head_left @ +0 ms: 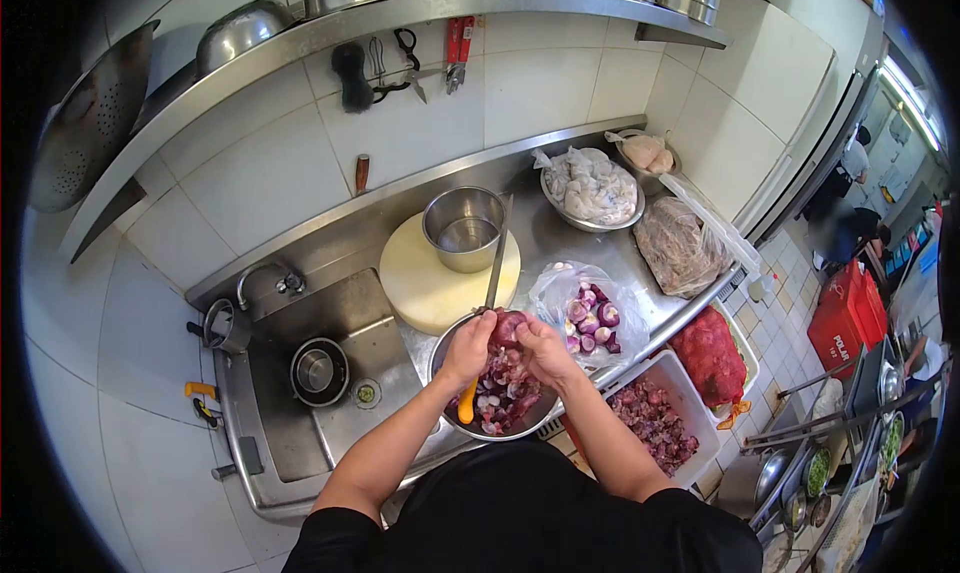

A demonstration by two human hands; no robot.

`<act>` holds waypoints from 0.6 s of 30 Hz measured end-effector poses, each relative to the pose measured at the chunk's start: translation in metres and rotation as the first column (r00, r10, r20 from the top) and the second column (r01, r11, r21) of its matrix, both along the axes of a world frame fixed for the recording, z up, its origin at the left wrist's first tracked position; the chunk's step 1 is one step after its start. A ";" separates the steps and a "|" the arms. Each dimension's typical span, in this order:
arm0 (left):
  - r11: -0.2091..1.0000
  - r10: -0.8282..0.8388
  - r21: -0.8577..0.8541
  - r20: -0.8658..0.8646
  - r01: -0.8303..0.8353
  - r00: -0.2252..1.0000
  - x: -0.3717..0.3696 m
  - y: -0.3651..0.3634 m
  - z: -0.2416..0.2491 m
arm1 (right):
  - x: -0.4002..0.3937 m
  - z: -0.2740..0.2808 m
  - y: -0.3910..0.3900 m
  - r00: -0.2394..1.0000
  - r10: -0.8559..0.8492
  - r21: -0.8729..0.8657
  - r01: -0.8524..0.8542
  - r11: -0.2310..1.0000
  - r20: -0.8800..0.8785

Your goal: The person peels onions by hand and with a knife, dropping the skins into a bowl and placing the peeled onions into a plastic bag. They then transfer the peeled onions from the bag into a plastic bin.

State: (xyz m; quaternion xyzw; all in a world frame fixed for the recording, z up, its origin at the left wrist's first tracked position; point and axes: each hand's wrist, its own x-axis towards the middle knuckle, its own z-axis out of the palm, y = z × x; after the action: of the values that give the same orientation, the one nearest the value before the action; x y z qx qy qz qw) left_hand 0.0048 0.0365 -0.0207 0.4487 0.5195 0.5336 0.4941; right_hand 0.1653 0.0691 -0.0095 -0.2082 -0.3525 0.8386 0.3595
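Note:
Over a metal bowl [548, 405] of purple-red onion pieces and peels, my left hand [470, 345] and my right hand [548, 353] meet around a red onion [507, 328]. Fingers of both hands are closed on it. A long metal blade [499, 258] rises beyond my left hand, its tip by the pot; an orange-yellow handle [467, 403] shows below that hand in the bowl. Behind the hands, a metal pot [464, 229] stands on a round pale cutting board [420, 298]. To the right, a clear plastic bag [560, 283] holds several purple-and-white onions [590, 318].
A sink [290, 413] with nested bowls [319, 371] lies left. Bowls of bagged food [592, 185] stand at the back right. A white bin [690, 403] of onion scraps and a red mesh sack [708, 358] sit right. People [850, 163] are far right.

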 end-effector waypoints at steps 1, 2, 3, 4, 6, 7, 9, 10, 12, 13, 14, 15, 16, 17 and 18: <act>1.000 -0.001 0.029 -0.064 0.002 0.998 0.001 -0.004 0.006 | 0.001 -0.011 0.007 0.990 -0.085 0.076 0.076 0.994 0.113; 0.999 -0.018 0.046 -0.144 0.025 0.989 0.002 -0.007 0.011 | 0.005 -0.022 0.012 0.960 -0.178 0.159 0.145 0.977 0.218; 0.998 -0.022 0.047 -0.144 0.029 0.989 0.003 -0.010 0.021 | 0.009 -0.021 0.013 0.959 -0.182 0.160 0.149 0.976 0.218; 0.998 -0.029 0.047 -0.276 0.044 0.961 0.003 -0.013 0.031 | 0.012 -0.017 0.014 0.962 -0.200 0.078 0.188 0.979 0.187; 0.998 -0.034 0.043 -0.404 0.056 0.914 0.000 -0.015 0.035 | 0.024 -0.013 0.018 0.980 -0.170 -0.005 0.171 0.985 0.100; 0.996 0.034 0.092 -0.492 0.013 0.870 -0.002 -0.015 0.034 | 0.028 -0.013 0.018 0.980 -0.171 -0.006 0.172 0.985 0.099; 0.989 0.102 0.150 -0.573 -0.018 0.814 -0.009 -0.010 0.026 | 0.035 -0.010 0.017 0.977 -0.211 -0.118 0.205 0.972 -0.039; 0.982 0.129 0.185 -0.557 -0.029 0.820 -0.013 -0.005 0.016 | 0.041 -0.010 0.019 0.977 -0.150 -0.143 0.129 0.981 -0.148; 0.998 0.055 0.019 -0.544 -0.053 0.837 -0.017 -0.002 0.010 | 0.046 -0.008 0.015 0.968 -0.143 -0.163 0.110 0.980 -0.205; 0.998 0.054 0.020 -0.544 -0.051 0.837 -0.016 -0.004 0.012 | 0.047 -0.005 0.015 0.957 -0.130 -0.180 0.084 0.980 -0.261; 0.995 0.095 0.070 -0.662 -0.065 0.744 -0.015 -0.009 0.015 | 0.048 -0.005 0.014 0.956 -0.130 -0.179 0.085 0.980 -0.261; 0.990 0.138 0.120 -0.761 -0.071 0.634 -0.013 -0.011 0.017 | 0.049 -0.005 0.012 0.961 -0.132 -0.167 0.092 0.982 -0.242; 0.990 0.138 0.104 -0.763 -0.091 0.632 -0.014 -0.009 0.016 | 0.050 -0.005 0.010 0.966 -0.133 -0.155 0.100 0.983 -0.222; 0.991 0.137 0.103 -0.763 -0.091 0.632 -0.015 -0.007 0.018 | 0.049 -0.004 0.009 0.966 -0.134 -0.156 0.101 0.983 -0.221; 0.995 0.097 0.052 -0.727 -0.087 0.680 -0.015 -0.006 0.025 | 0.046 0.001 0.006 0.974 -0.167 -0.163 0.142 0.976 -0.152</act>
State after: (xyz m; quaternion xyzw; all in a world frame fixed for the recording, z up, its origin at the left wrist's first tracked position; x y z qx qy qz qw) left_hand -0.0104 0.0304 0.0045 0.6001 0.6912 0.3392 0.2170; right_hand 0.2118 0.0748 -0.0082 -0.1917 -0.2396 0.8466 0.4349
